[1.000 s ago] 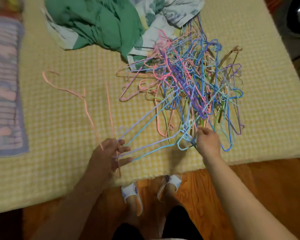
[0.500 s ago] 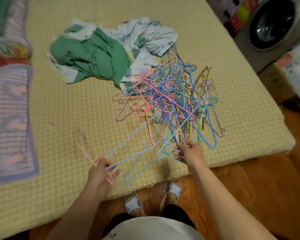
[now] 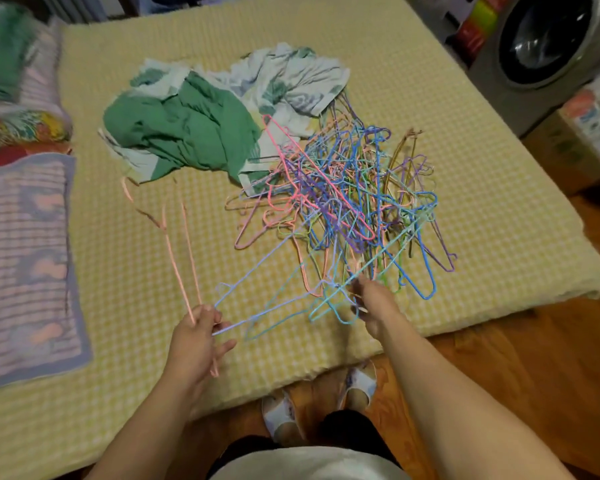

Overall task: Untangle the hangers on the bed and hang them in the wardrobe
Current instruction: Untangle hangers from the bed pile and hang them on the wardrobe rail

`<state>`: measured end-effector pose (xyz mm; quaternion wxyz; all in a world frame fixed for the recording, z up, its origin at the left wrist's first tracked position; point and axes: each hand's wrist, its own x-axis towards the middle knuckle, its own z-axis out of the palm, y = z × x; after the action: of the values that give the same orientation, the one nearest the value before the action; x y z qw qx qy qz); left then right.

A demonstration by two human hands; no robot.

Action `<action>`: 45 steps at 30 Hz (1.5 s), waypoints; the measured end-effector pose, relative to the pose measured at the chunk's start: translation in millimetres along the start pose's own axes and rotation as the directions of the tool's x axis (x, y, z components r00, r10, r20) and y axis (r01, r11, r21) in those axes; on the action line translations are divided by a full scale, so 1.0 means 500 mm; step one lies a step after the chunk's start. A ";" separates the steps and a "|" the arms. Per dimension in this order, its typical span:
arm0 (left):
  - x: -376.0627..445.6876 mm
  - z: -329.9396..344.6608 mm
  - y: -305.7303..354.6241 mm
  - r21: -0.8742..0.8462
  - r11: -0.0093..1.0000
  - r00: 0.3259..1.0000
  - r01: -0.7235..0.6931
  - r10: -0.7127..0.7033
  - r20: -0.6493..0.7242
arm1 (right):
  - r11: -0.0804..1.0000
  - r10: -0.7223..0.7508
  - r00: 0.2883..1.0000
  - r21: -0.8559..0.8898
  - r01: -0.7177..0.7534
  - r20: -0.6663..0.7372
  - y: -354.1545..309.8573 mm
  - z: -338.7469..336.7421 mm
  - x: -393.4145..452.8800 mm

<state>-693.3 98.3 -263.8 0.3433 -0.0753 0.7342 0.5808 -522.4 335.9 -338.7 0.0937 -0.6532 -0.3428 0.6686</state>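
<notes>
Two hangers are held clear of the tangled pile (image 3: 347, 206). A pink hanger (image 3: 182, 258) and one end of a lilac hanger (image 3: 257, 299) are clamped in the left hand (image 3: 196, 336), presumably to keep freed pieces apart. An aqua hanger (image 3: 333, 306) is pinched by the right hand (image 3: 374, 306) at the pile's near edge, close to the bed (image 3: 465, 98) front edge.

The bed (image 3: 465, 98) wears a pale yellow cover checked in white; the tangled hangers (image 3: 347, 199) run pink, blue, purple, turquoise, green and brownish gold (the pink and blue ones stand out most). The crumpled cloth (image 3: 187, 133) is solid green on one side, white with grey-green leaf print on the other; the blanket (image 3: 25, 258) is lilac-edged with pink and white stripes; the floor (image 3: 534, 358) is orange-brown wood.
</notes>
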 end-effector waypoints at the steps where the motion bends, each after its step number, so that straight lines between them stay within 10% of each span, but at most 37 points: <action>1: 0.003 0.001 0.006 0.008 1.000 1.000 -0.011 0.011 -0.001 | 1.000 -0.005 0.999 -0.030 0.007 0.044 -0.013 0.003 -0.003; 9: 0.028 0.014 -0.039 0.141 0.989 0.983 -0.035 0.060 -0.174 | 0.938 -0.161 0.983 -0.324 0.124 -0.089 -0.089 0.030 0.043; 14: 0.071 0.042 -0.043 -0.069 0.991 0.919 0.117 -0.134 -0.371 | 0.887 -0.419 0.862 -0.333 0.321 -0.286 -0.023 -0.030 -0.011; 21: 0.145 0.029 -0.030 -0.203 0.930 0.900 0.306 -0.352 -0.257 | 0.961 0.002 0.998 0.275 0.014 -0.057 0.037 -0.187 -0.022; 28: 0.182 -0.018 -0.055 0.034 0.925 0.901 0.379 -0.360 -0.244 | 0.996 -0.073 0.997 0.059 0.072 0.004 0.036 -0.248 -0.056; 40: -0.003 0.054 -0.041 0.208 0.978 0.988 -0.029 0.059 -0.144 | 0.905 -0.273 0.956 -0.309 0.293 0.109 -0.110 -0.368 -0.176; 45: -0.054 0.216 0.119 0.078 0.986 0.978 -0.148 0.135 0.157 | 0.894 -0.447 0.883 0.037 0.447 0.143 -0.271 -0.323 -0.245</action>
<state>-658.3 206.7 -209.8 0.3589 0.0371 0.7348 0.5743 -398.8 421.2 -146.8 0.2207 -0.5053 -0.4889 0.6760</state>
